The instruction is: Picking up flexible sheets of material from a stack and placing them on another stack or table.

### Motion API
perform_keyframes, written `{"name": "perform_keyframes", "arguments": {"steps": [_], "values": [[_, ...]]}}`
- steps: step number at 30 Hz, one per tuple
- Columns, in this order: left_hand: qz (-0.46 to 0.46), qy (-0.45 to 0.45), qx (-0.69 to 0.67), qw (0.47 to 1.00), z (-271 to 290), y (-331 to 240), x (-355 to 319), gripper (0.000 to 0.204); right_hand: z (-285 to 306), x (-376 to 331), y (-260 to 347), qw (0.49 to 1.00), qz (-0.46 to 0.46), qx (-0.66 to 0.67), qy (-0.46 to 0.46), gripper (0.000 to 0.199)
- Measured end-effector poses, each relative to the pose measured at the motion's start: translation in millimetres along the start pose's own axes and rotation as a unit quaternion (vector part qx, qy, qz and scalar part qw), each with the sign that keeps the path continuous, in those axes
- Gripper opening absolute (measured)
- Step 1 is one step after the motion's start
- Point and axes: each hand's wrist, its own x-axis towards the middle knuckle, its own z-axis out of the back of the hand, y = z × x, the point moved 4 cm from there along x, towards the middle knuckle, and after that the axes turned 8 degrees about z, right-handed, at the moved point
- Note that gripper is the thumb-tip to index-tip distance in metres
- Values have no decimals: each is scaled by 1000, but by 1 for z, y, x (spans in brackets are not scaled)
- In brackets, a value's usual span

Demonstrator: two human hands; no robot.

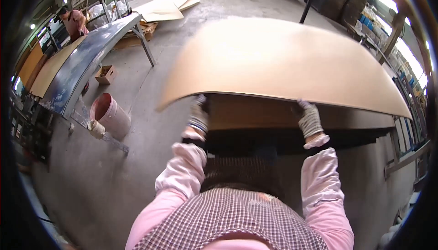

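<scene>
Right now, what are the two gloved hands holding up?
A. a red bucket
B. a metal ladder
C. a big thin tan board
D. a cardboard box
C: the left hand and the right hand both grip the near edge of the big thin tan board, lifted above the stack; the red bucket sits on the floor to the left.

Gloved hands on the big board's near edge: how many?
2. The left hand grips the near edge of the tan board left of centre; the right hand grips it right of centre. The fingertips are hidden under the edge.
</scene>
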Motion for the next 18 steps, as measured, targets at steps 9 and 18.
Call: {"name": "perform_keyframes", "arguments": {"steps": [9,18], "values": [[228,-252,168,925,109,45,-7,58,285,51,-5,943,64,-72,-320,16],[105,-247,403,875,167,0,42,53,254,54,-39,912,-40,-85,-400,30]]}}
